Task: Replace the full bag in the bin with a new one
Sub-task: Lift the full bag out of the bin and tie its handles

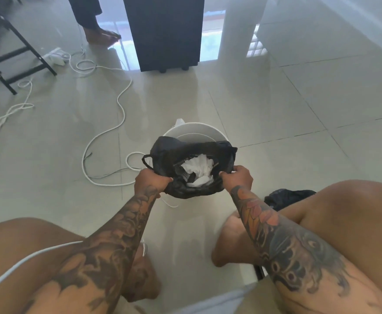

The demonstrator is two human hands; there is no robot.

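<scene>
1. The black bag (pixel 192 164) sits in the white bin (pixel 196 132) on the tiled floor (pixel 276 98), straight ahead of the seated person and between the 2 bare knees.
2. The bag's mouth faces up toward the camera and is stretched wide; its long axis runs left to right between the 2 hands.
3. The left hand (pixel 150 181) is closed in a fist on the near-left edge of the bag's rim, fingers curled tight around bunched plastic.
4. The right hand (pixel 238 177) is closed the same way on the near-right edge of the rim.
5. Inside the open bag lies crumpled white paper (pixel 198 169), with some dark thin items just left of it that are too small to tell.
6. A loop handle (pixel 146 160) of the bag sticks out on the left side, hanging free.
7. The bin's far rim and inner wall show bare behind the bag.
8. A second dark bag (pixel 285 198) lies crumpled on the floor just beside the right knee.
9. A white cable (pixel 117 103) snakes across the floor left of the bin.
10. A dark cabinet (pixel 165 32) stands well beyond the bin.
</scene>
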